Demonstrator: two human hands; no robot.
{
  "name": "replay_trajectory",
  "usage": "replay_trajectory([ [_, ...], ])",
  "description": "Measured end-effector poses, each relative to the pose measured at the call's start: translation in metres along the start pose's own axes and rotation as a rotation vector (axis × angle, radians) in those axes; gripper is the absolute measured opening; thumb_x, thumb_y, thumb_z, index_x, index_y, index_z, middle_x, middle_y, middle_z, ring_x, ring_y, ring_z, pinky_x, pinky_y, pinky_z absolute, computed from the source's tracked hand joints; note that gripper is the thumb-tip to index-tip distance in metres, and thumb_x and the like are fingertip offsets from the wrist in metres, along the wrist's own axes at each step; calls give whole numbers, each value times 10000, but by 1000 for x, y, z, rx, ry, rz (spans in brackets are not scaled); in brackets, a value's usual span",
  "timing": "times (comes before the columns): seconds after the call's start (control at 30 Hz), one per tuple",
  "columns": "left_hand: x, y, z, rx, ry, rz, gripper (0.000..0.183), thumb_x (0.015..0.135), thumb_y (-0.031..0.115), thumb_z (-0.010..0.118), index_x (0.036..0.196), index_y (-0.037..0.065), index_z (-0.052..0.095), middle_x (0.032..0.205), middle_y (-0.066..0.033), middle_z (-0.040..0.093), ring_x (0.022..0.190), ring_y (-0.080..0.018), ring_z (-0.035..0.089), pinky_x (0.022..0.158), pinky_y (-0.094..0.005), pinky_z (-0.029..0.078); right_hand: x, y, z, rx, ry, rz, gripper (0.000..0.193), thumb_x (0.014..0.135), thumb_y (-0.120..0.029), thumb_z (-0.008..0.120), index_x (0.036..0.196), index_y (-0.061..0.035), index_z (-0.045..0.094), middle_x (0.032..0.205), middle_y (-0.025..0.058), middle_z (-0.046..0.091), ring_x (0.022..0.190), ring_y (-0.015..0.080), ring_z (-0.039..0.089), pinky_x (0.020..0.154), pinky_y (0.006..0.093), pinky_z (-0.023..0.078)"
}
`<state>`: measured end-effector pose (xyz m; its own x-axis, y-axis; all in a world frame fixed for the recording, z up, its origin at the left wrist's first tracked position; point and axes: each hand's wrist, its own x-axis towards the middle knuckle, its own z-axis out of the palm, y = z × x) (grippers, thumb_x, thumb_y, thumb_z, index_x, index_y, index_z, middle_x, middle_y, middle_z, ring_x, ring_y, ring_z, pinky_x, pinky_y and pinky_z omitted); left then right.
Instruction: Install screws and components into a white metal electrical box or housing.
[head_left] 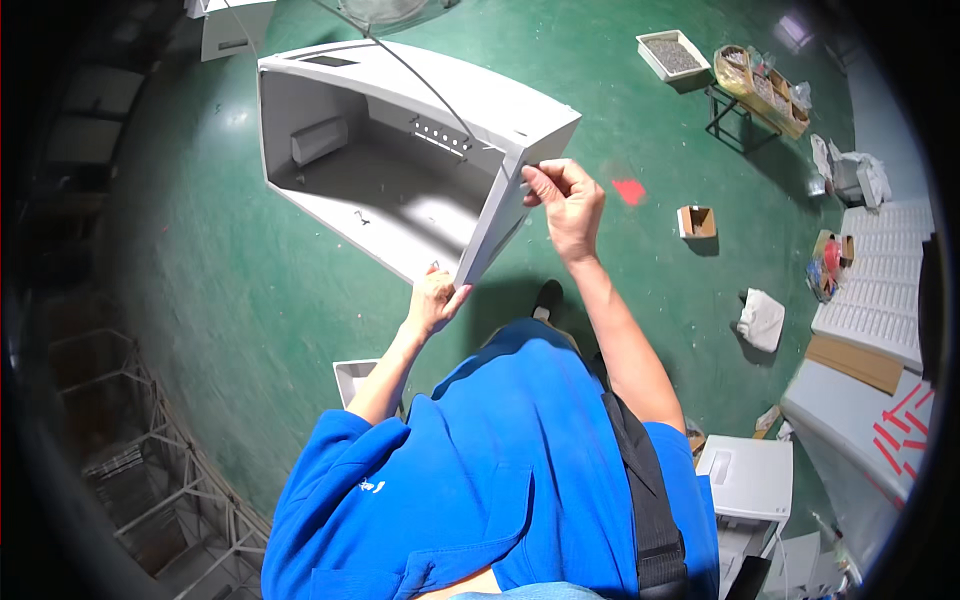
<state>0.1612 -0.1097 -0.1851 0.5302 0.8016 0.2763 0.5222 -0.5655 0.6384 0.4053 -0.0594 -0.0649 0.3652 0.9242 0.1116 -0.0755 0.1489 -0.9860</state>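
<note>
A light-grey, open-fronted cabinet stands tilted across my view, with a row of small holes in its inner wall. My left hand is closed on its near lower edge, fingers over the rim and thumb against the outside. At the cabinet's right side, by the upper corner, my right hand is pinched, thumb against fingers. What it holds, if anything, is too small to make out. A small dark metal piece lies inside the cabinet. A dark cable or rod runs down across the cabinet's top.
On the green floor are a small cardboard box and a white bag. Far right, a tray of small parts sits beside a stand of bins. Another grey cabinet stands near my right side. A white bin is by my left arm.
</note>
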Motion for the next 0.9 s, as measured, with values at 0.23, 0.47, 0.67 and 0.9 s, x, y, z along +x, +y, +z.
replay_trajectory([
  [0.23, 24, 10, 7, 10, -6, -92, 354, 840, 204, 592, 575, 41, 423, 522, -91, 408, 495, -265, 418, 612, -358, 364, 41, 30, -18, 417, -113, 150, 199, 810, -137, 696, 931, -1, 614, 728, 63, 630, 531, 100, 571, 475, 257, 523],
  [0.47, 47, 10, 2, -2, -66, -163, 357, 891, 238, 527, 597, 46, 463, 556, -110, 450, 569, -296, 466, 662, -380, 389, 50, 45, -8, 582, -111, 266, 149, 788, 29, 655, 937, 32, 645, 864, 125, 673, 785, 202, 668, 747, 328, 563],
  [0.67, 59, -2, 9, 13, -68, -110, 333, 888, 215, 529, 607, 50, 463, 567, -108, 449, 577, -280, 460, 645, -374, 372, 63, 51, 15, 532, 11, 214, 144, 777, 41, 657, 921, 44, 649, 844, 121, 673, 765, 188, 665, 735, 312, 560],
  [0.9, 69, -7, 6, -24, -112, -138, 333, 893, 199, 527, 601, 53, 462, 567, -105, 449, 581, -277, 454, 628, -372, 358, 69, 55, 26, 288, 70, 91, 141, 783, 22, 662, 918, 57, 639, 828, 97, 666, 732, 178, 656, 710, 306, 559],
])
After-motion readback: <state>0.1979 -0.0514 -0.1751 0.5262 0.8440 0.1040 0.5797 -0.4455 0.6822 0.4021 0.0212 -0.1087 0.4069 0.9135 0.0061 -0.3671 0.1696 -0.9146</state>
